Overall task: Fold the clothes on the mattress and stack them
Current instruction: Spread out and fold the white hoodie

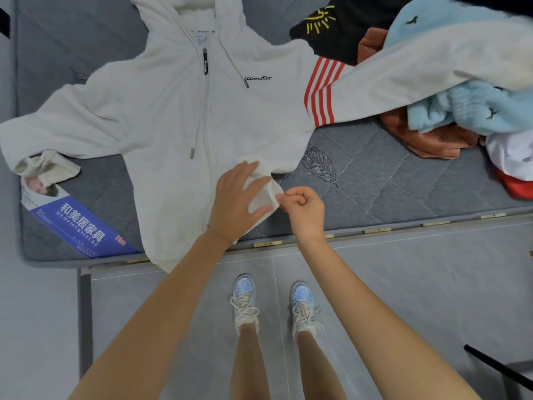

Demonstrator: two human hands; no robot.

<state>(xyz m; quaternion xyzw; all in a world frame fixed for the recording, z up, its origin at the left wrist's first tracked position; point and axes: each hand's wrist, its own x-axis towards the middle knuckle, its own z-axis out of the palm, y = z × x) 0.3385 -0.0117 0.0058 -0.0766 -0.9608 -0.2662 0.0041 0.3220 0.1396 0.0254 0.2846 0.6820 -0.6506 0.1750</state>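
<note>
The white hoodie [161, 111] lies spread face up on the grey quilted mattress [389, 180]. My left hand [236, 203] presses flat on its near hem, and my right hand [302, 209] pinches the turned-up corner. A hard tug could slide it off onto the tiled floor [432, 269]. Unfolded clothes [461, 111] are heaped at the far right.

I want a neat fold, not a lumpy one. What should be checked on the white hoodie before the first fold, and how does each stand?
1. White hoodie front up, zipped: ok.
2. Hem corner flat: not ok, turned up; right hand pinches it, left hand presses beside it.
3. Striped sleeve off the pile of clothes: not ok, lies over it.
4. Other cuff smooth: not ok, crumpled.
5. Hood flat: cannot tell, cut off.
</note>
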